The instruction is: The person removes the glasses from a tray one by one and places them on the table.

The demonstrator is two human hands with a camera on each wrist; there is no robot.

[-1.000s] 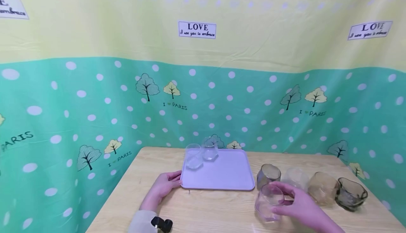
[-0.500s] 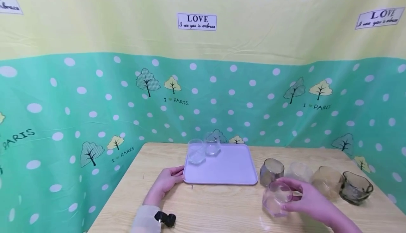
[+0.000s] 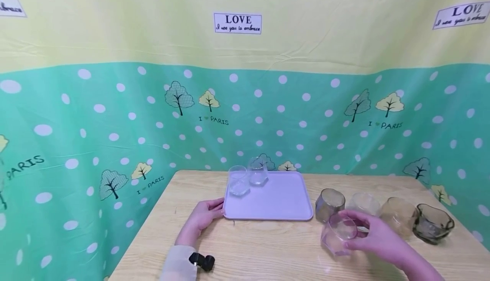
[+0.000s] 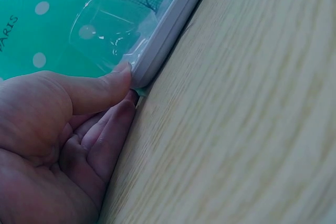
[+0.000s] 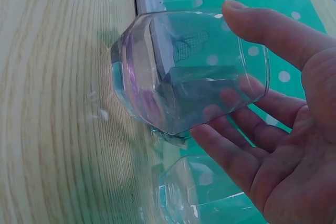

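My right hand point(image 3: 377, 236) grips a clear, faintly pinkish drinking glass point(image 3: 338, 235) with a faceted base. Thumb and fingers hold it from opposite sides near the rim in the right wrist view, where the glass point(image 5: 189, 72) has its base close to the tabletop; whether it touches, I cannot tell. At the left, my left hand point(image 3: 203, 218) pinches the edge of a pale lilac tray point(image 3: 275, 200) at its near-left corner. In the left wrist view the thumb point(image 4: 100, 92) lies on the tray rim point(image 4: 168, 35). Two clear glasses point(image 3: 239, 182) stand on the tray's far-left part.
Right of the tray stand a smoky brown glass point(image 3: 330, 205), a clear glass point(image 3: 364, 204), an amber glass point(image 3: 399, 217) and a dark wavy-rimmed glass point(image 3: 432, 224). A polka-dot curtain point(image 3: 245, 102) hangs behind the wooden table point(image 3: 268, 251).
The head view has tipped down a little. The glass in my right hand has shifted slightly right relative to the tray. My left hand stays at the tray's corner.
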